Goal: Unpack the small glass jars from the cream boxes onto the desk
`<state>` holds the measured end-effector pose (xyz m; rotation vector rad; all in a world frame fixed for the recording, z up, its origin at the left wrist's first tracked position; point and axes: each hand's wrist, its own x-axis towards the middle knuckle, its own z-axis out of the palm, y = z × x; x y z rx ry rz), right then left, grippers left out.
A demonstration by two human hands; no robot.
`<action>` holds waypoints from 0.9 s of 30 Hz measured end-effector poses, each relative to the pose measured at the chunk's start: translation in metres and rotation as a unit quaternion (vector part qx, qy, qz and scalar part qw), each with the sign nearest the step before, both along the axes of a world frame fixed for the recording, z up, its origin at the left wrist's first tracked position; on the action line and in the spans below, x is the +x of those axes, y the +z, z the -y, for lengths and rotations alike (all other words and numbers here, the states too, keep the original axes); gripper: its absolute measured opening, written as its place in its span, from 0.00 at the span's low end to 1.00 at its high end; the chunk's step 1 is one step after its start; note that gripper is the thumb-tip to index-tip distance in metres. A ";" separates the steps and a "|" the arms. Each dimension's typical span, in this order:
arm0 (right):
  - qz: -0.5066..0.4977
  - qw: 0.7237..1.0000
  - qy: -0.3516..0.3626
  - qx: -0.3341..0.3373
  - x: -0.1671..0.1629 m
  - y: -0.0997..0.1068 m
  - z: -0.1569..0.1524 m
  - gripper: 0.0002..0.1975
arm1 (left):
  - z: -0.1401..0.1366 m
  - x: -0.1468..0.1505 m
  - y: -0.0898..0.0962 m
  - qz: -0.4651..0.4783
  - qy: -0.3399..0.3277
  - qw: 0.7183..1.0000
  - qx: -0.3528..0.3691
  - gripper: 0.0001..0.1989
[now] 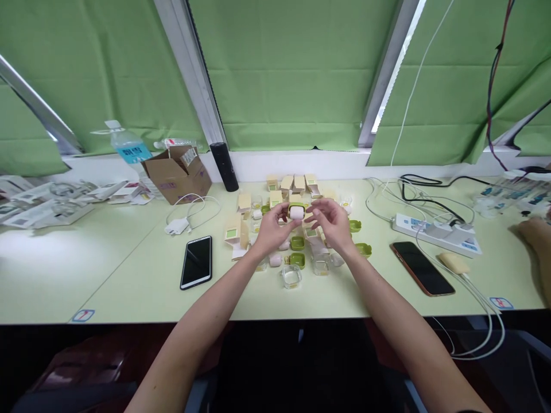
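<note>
My left hand (275, 226) grips a small green case (297, 205) with a pale pink roll (297, 213) in it, raised above the table. Just right of the case is my right hand (332, 225), its fingers curved and apart; whether a fingertip touches the case is too small to tell. Below them lie green trays (297, 243), a clear plastic case (291, 276), another clear case (321, 265) and a loose pale roll (275, 260). Small beige boxes (232, 229) stand around and behind, partly hidden by my hands.
A phone (197, 262) lies left, another phone (422, 268) right, near a power strip (437, 234) and cables. At the back stand a cardboard box (178, 175), a black cylinder (224, 166) and a water bottle (129, 149). Another person's hand (534, 235) rests far right.
</note>
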<state>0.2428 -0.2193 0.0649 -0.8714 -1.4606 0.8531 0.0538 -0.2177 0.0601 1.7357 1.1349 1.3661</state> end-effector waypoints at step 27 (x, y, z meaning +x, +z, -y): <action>0.396 0.868 -0.094 0.283 -0.005 -0.013 0.012 0.16 | 0.013 -0.002 -0.009 -0.192 0.037 0.973 0.119 0.19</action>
